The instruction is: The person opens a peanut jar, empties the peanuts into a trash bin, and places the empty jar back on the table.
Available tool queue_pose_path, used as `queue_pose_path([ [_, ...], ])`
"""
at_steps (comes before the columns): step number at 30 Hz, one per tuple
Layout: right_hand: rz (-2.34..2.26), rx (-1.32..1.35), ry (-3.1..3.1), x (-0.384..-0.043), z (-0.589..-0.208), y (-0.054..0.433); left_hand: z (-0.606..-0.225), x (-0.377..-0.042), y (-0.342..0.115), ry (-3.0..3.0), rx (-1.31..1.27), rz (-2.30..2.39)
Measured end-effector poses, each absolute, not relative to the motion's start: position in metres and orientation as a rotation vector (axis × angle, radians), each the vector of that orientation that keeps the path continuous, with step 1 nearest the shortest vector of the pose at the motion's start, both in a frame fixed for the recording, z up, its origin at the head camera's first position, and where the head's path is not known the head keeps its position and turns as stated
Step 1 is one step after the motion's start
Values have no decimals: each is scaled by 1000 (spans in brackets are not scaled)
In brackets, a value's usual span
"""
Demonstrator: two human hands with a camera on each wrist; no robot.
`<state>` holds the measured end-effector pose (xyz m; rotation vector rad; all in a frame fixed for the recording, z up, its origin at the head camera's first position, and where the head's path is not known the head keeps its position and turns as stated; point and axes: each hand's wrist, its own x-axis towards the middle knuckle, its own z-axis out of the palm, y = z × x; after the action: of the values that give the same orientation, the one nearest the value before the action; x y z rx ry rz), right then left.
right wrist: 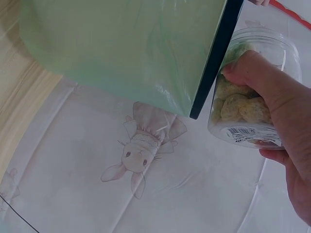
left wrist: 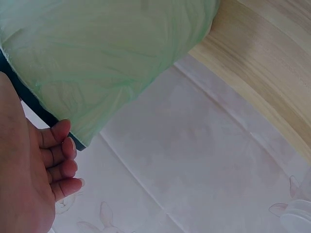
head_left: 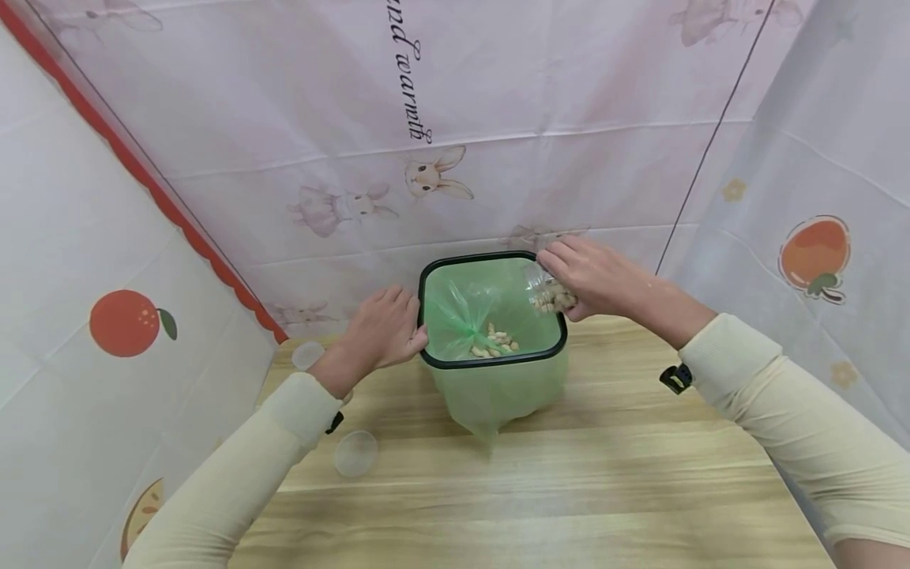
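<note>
A trash bin [head_left: 498, 359] with a black square rim and a pale green plastic bag as liner stands on the table by the back wall. My left hand [head_left: 387, 328] grips the rim on its left side, thumb over the edge; in the left wrist view its curled fingers [left wrist: 60, 170] lie at the rim's corner. My right hand [head_left: 590, 273] holds a clear plastic jar [right wrist: 248, 131], tilted with its mouth over the bin's right side. Tan, lumpy peanuts [right wrist: 233, 104] are inside the jar. More peanuts [head_left: 498, 341] lie in the liner, beside its gathered green folds.
A round translucent lid [head_left: 356, 454] lies on the wood-grain table [head_left: 569, 506] in front of my left wrist. Another round translucent piece [head_left: 307, 356] is behind that wrist, near the left wall. Printed cloth [head_left: 320, 95] hangs behind the bin and on both sides.
</note>
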<state>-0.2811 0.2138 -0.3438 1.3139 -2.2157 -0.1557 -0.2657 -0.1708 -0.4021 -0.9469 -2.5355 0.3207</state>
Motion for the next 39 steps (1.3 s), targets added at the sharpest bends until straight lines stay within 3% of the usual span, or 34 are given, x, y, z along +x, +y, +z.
queue_pose_path([
  [39, -235, 1293, -2179, -283, -341, 212, -400, -265, -169, -2616, -915, 355],
])
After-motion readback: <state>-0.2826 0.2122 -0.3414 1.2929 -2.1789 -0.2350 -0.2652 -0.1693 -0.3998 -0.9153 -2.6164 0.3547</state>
